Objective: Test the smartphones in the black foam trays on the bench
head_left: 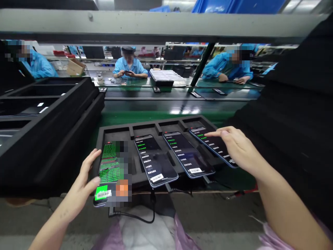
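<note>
Grey cloth [147,232] on the person's lap is closest, and just past it a black cable [153,199] runs up to the low end of the second phone [153,161] from the left. Four phones sit in a row in a black foam tray [117,135] on the green counter [114,116]. The left hand [90,170] is half open along the left side of the first phone [108,163], thumb on its edge and fingers a bit bent; I cannot tell if it grips or just rests there. The right hand [235,144] holds nothing that I can see. It points one finger at the screen of the last phone [212,147], next to the green words, but I cannot tell if the tip touches the glass. The third phone [187,152] has no hand on it. Some things could go wrong. The words are small and close, so a finger a little off could tap the wrong line. The right palm hangs over the last phone, so it could brush the glass by mistake. If a knee or sleeve caught the cable, it could tug the second phone out of place. The low ends lie near the front edge, so a bump could make one drop.
</note>
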`<state>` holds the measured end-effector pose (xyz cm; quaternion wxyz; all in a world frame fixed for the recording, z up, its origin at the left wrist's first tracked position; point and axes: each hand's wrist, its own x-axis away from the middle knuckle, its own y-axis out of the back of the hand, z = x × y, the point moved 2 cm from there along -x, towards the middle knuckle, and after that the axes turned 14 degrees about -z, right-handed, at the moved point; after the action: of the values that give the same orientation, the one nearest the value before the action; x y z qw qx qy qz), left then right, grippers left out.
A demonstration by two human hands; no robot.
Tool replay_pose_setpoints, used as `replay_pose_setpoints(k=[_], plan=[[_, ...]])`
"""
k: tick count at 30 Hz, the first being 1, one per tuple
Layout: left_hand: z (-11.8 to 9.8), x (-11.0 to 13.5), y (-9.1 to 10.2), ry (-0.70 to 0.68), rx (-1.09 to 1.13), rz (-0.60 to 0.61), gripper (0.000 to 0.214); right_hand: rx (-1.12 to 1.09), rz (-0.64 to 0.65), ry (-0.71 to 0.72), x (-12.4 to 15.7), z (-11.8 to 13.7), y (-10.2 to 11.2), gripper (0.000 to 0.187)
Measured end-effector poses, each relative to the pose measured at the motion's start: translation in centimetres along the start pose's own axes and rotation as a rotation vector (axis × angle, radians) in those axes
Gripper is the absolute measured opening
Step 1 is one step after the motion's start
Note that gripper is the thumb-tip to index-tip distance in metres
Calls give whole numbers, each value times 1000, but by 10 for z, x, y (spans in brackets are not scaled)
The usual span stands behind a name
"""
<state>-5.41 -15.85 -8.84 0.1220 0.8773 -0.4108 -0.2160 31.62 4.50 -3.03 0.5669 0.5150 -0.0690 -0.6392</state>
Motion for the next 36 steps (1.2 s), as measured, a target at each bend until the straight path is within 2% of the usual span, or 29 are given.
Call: replay_pose_setpoints(k=[3,8,13,17,21,26,31,36], plan=[[0,-6,-1,-45,-27,-40,48,-79,38,51,7,23,-12,56],[3,-11,-1,-196,-131,-80,46,-159,203,265,23,77,-35,51],[3,-11,0,-230,-188,-81,50,-145,350,405,29,111,-47,45],[0,-10,0,-242,-232,-98,56,-106,367,438,25,118,-51,43],[1,-11,-1,-263,-248,-126,54,-89,365,431,22,118,-49,43],[2,-11,0,-294,-287,-115,53,-80,422,431,17,124,-46,44],[2,-9,2,-355,-256,-141,47,-38,546,424,10,126,-60,43],[5,-9,0,-320,-242,-144,42,22,599,386,8,121,-70,40]])
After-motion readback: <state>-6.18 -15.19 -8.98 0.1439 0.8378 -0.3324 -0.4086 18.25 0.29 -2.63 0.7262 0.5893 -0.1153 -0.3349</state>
